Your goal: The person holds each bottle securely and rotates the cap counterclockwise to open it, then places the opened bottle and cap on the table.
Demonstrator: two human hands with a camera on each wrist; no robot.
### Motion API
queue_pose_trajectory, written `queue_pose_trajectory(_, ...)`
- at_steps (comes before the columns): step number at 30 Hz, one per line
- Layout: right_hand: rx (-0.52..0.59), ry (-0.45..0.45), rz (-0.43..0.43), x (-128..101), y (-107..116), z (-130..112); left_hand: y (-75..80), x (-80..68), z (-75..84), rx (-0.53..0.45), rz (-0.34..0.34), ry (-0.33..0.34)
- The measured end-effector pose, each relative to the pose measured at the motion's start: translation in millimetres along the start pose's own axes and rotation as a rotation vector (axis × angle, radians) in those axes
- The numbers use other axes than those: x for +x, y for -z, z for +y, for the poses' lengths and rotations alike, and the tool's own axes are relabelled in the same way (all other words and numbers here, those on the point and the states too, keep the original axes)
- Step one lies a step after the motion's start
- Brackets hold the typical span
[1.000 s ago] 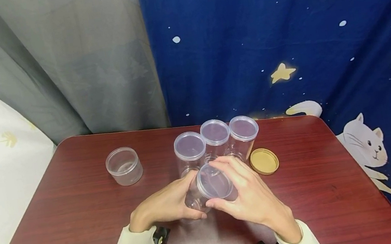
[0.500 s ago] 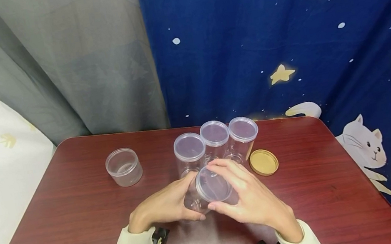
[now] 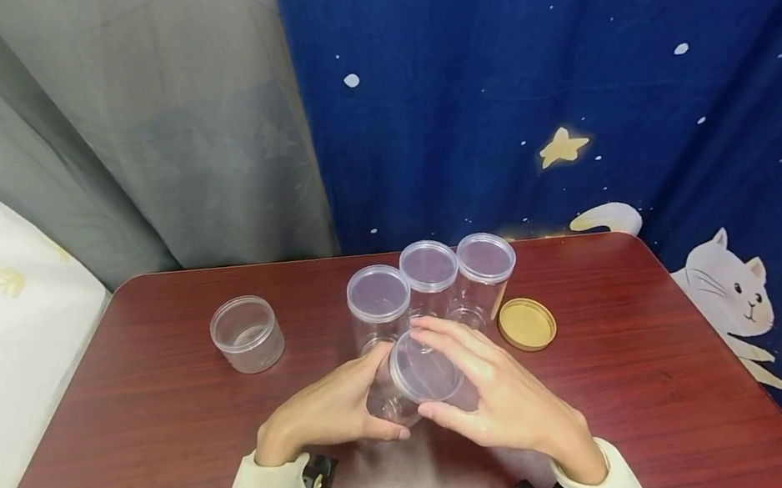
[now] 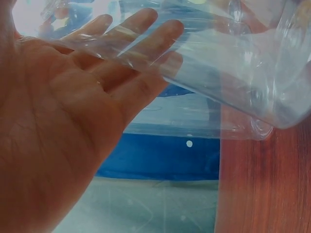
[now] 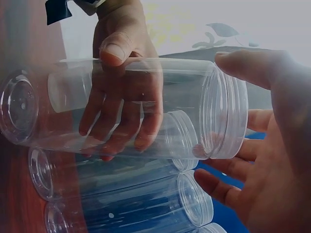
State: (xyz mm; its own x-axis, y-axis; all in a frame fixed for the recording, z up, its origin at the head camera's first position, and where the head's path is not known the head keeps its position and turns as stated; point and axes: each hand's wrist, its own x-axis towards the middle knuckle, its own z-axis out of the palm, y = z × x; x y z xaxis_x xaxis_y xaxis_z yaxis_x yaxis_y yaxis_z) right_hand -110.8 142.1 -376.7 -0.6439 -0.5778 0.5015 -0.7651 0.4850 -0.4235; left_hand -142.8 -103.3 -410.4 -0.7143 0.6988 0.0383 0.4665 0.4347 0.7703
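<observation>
Fingers of the left hand (image 3: 325, 414) curl around a clear plastic jar (image 3: 411, 380), tilted above the table (image 3: 126, 452). The right hand (image 3: 505, 400) pinches its clear lid (image 3: 427, 373). Behind stand three lidded jars (image 3: 431, 284); a gold lid (image 3: 528, 324) lies beside them.

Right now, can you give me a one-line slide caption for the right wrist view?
Left hand holds a tilted clear plastic jar while right hand grips its clear lid.
</observation>
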Motion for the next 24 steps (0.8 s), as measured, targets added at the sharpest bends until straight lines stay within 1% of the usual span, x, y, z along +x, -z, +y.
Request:
queue_pose_trajectory(4,-0.016,-0.015,0.023,2,-2,-2,0.9,-0.7,-0.8,-0.009,0.009,0.001)
queue_pose_trajectory(10,-0.097,-0.078,0.123,4,-8,-6,1.2,-0.5,0.1,-0.01,0.019,0.011)
queue_pose_trajectory(13,-0.11,-0.116,0.15,4,-10,-8,1.4,-0.1,1.0,0.002,0.029,0.012)
queue_pose_trajectory(18,-0.092,-0.167,0.164,4,-13,-11,1.2,0.4,1.8,0.023,0.034,0.011)
queue_pose_trajectory(24,-0.065,-0.177,0.156,5,-13,-13,1.5,-0.8,2.3,0.017,0.034,0.023)
